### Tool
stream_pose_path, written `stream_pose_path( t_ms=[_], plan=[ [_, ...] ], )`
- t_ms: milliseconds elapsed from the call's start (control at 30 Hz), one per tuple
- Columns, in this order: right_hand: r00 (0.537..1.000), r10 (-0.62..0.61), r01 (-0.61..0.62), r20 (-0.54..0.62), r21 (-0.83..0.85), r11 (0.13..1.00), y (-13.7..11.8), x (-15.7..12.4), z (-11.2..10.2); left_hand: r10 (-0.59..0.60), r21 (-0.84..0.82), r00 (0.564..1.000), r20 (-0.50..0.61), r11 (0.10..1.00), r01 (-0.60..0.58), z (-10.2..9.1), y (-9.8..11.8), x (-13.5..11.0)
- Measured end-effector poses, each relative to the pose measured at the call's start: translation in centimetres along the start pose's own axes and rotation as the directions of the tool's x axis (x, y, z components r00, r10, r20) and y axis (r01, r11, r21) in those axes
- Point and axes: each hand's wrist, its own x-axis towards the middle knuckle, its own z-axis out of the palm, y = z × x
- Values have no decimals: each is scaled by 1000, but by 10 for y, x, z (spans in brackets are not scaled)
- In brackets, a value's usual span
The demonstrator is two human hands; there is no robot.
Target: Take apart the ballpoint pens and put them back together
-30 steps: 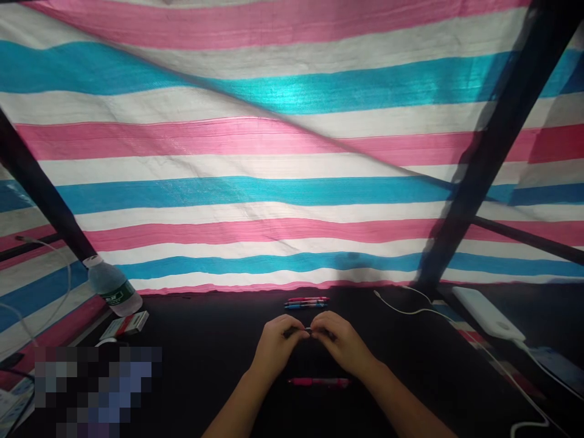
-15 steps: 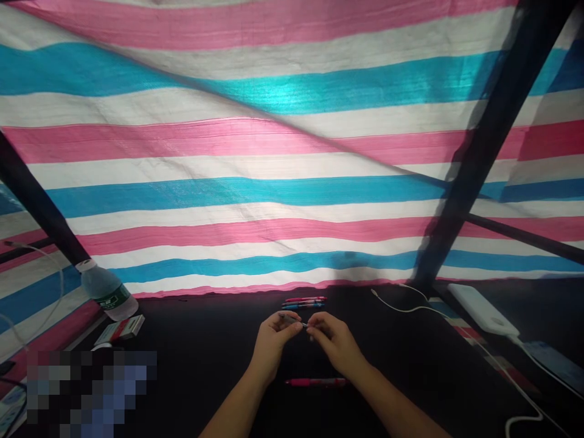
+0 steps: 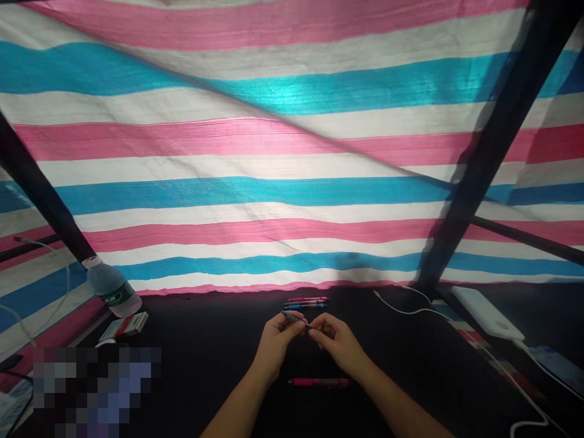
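Between my hands is a slim dark pen [image 3: 290, 316], held over the dark table. My left hand [image 3: 279, 342] grips its barrel, with thumb and fingers pressed together. The fingertips of my right hand [image 3: 334, 340] are closed at the pen's other end, close to the left thumb; that end is small and mostly covered. Nearer to me, a pink-red pen [image 3: 314, 382] lies crosswise on the table below the hands. Just beyond them, several pens [image 3: 305, 303] with red and blue parts lie side by side.
At the left, a leaning plastic bottle [image 3: 112, 289] stands behind a small box [image 3: 124, 326]. On the right lie a white power bank [image 3: 486, 311] and a white cable [image 3: 413, 311]. A striped tarp [image 3: 274, 231] hangs behind the black table [image 3: 205, 365], between dark posts.
The view has shifted slightly, so things sit a little further right. My right fingers have moved slightly at the pen's end; both hands remain together around it.
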Motion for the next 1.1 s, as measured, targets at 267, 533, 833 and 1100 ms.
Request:
stream_pose_path(
  t_ms=[267, 533, 833, 1100],
  plan=[
    [997, -72, 75, 26, -159, 984, -1, -1, 2, 10, 22, 999, -37, 1000, -9, -2, 0, 3],
    [992, 22, -1, 126, -165, 986, -2, -2, 0, -21, 3, 999, -44, 1000, 21, -1, -2, 2],
    [998, -52, 59, 46, -170, 984, 1, -2, 1, 3, -22, 999, -43, 1000, -4, -3, -3, 4],
    [1000, -26, 27, 16, -126, 992, 3, -2, 2, 10, -59, 999, -53, 998, -13, -3, -4, 4]
  ],
)
